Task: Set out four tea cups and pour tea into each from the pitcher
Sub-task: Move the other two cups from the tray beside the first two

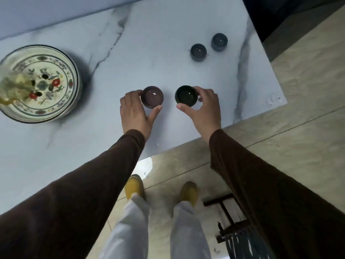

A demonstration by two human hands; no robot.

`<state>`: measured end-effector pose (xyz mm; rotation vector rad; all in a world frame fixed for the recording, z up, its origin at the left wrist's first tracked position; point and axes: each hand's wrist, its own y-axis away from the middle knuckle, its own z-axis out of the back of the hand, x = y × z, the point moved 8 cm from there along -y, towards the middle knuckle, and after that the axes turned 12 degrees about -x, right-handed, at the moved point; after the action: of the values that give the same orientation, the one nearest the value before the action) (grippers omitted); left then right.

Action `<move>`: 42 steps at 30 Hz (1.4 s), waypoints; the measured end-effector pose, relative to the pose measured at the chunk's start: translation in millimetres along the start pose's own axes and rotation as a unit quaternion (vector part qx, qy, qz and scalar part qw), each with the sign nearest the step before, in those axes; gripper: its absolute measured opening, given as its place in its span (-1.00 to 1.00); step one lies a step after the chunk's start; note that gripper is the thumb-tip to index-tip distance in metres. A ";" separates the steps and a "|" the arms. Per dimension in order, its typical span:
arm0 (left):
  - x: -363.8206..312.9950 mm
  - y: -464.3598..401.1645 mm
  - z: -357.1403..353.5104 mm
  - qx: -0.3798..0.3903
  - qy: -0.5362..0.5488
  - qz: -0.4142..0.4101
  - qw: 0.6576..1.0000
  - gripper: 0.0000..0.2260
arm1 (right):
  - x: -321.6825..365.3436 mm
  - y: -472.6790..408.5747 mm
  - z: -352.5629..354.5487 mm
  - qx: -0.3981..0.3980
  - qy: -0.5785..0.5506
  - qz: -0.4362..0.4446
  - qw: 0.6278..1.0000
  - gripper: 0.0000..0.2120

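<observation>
A mauve tea cup (152, 96) stands on the white marble table (104, 139), and my left hand (134, 114) wraps around its left side. To its right is a dark green-black cup (186, 95), gripped from the right by my right hand (203, 109). Two grey-blue cups stand farther back on the right, one (198, 52) nearer and one (219, 42) beyond it. All cups are upright. At the far left a glass pitcher (11, 86) with yellowish contents, blurred, stands on a painted floral plate (54, 94).
The table's right edge and front corner lie close to the cups, with tiled floor (298, 101) beyond. Below are my yellow shoes (133, 186) and a dark wooden stool or rack (229, 217) at the lower right.
</observation>
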<state>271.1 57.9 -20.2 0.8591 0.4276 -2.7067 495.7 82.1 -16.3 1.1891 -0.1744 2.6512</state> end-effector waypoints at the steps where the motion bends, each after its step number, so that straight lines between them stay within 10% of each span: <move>1: -11.6 5.5 -8.6 0.005 0.001 0.001 1.000 -0.45 | -10.8 -3.0 12.0 -0.002 0.000 -0.002 1.000 -0.37; 42: -137.8 -40.4 -218.4 0.068 -0.084 0.076 0.991 -0.43 | -150.6 -234.6 32.4 0.116 0.054 0.091 0.988 -0.36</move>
<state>478.3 195.2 -101.1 0.6598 0.1360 -2.6630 676.2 278.2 -104.1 1.1396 0.0491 2.9531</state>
